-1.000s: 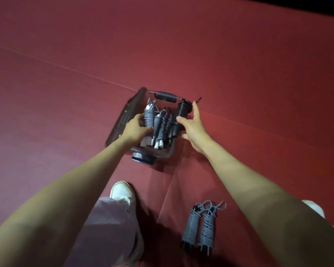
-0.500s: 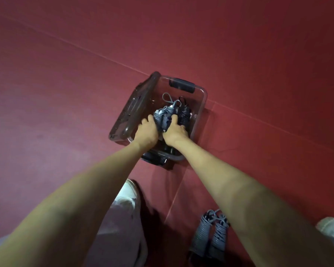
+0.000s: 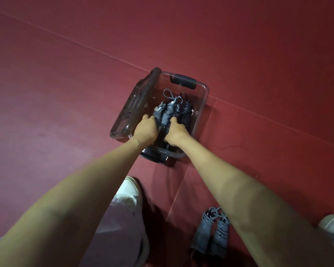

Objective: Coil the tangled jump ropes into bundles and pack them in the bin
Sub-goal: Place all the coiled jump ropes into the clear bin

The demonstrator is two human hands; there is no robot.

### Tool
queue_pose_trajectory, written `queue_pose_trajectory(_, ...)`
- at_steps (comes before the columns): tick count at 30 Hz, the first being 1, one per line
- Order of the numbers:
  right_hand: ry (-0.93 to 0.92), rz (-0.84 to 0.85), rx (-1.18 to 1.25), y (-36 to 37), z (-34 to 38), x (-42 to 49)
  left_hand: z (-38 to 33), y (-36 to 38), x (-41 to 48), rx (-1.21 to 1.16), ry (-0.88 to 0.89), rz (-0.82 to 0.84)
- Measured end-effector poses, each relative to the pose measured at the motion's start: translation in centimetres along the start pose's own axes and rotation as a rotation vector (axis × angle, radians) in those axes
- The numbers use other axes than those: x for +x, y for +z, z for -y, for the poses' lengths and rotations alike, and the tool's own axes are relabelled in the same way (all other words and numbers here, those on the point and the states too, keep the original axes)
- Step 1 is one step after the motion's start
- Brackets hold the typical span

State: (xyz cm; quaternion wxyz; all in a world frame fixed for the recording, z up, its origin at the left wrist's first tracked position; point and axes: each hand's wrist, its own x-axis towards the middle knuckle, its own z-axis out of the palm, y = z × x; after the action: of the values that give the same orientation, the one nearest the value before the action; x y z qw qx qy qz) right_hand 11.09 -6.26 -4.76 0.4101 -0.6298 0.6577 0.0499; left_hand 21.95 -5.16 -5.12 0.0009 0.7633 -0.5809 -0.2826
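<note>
The rope bundles (image 3: 167,112) lie in the clear bin (image 3: 203,105), side by side. Their long way runs from the near wall toward the far wall with the black handle (image 3: 183,81). Their loops point at that far wall. A black bundle (image 3: 186,112) lies just beside them on the right, pointing the same way.

My left hand (image 3: 146,129) reaches down into the bin near its left wall, with the back of the hand up. Its fingers (image 3: 148,117) are curled round the grey rope bundles. My right hand (image 3: 176,132) is just beside it, and its fingers (image 3: 173,120) hold the rope bundles from the right side. Both my arms are stretched out long and come close together at the bin.

The lid (image 3: 135,105) leans tilted at the bin's left wall. The bin sits on a red floor (image 3: 66,93) with thin lines in it. Two spare bundles (image 3: 210,236) lie on the floor by my right arm, well apart from the bin, with their loops toward it. My white shoe (image 3: 129,191) is on the floor near the bin's near wall.
</note>
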Motion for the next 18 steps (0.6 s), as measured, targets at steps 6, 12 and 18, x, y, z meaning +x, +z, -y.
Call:
queue_pose_trajectory(6,-0.107,-0.134,-0.264,1.2,-0.1,-0.9,0.2,-0.9,-1.3,0.118,0.045,0.054)
queue_pose_trajectory(12,-0.286,-0.256,-0.315,-2.3,-1.9,-3.5,-0.8,-2.0,-4.2,0.019,0.041,-0.084)
queue_pose_trajectory(18,-0.285,-0.492,-0.365,-7.0,-8.4,-10.1,-5.8,0.1,-10.1,-0.111,0.208,-0.205)
